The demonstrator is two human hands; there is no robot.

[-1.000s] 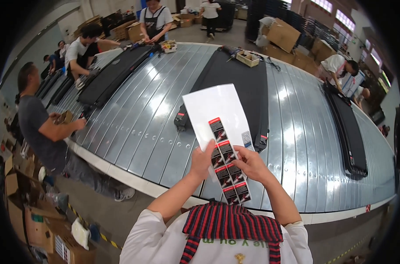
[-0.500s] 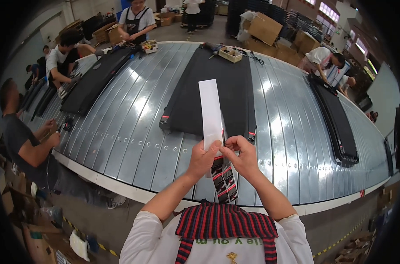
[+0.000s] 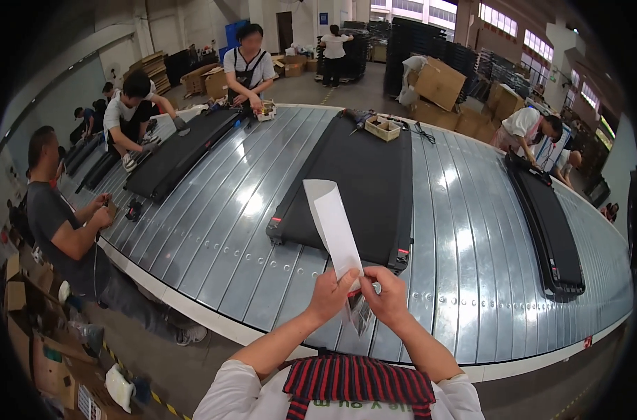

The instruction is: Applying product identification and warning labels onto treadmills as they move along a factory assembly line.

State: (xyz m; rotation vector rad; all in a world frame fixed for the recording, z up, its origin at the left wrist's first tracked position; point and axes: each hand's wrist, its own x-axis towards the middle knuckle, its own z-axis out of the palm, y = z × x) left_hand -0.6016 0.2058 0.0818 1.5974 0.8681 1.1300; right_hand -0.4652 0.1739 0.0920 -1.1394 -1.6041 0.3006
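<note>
My left hand (image 3: 330,295) pinches a long white paper strip (image 3: 334,227) between thumb and fingers. The strip stands up from the hand and curls slightly at its upper end. Close beside it, my right hand (image 3: 386,295) has its thumb and fingertips closed at the strip's edge. Below the hands hangs the strip's lower part (image 3: 360,316), glossy and dark, with a bit of red near the fingers. Beyond the hands a black treadmill-like deck (image 3: 364,175) lies flat, with small red labels at its near corners.
The deck rests on a slatted metal conveyor (image 3: 262,231). On its far end are a small parts box (image 3: 383,128) and a power tool (image 3: 357,117). More black decks lie left (image 3: 182,157) and right (image 3: 546,224). Several co-workers stand around; one person (image 3: 63,210) is near left.
The white strip's top has tilted left and curled. The patterned dark side below the hands has turned and shows less. My view has lifted, so the conveyor sits lower in the picture.
</note>
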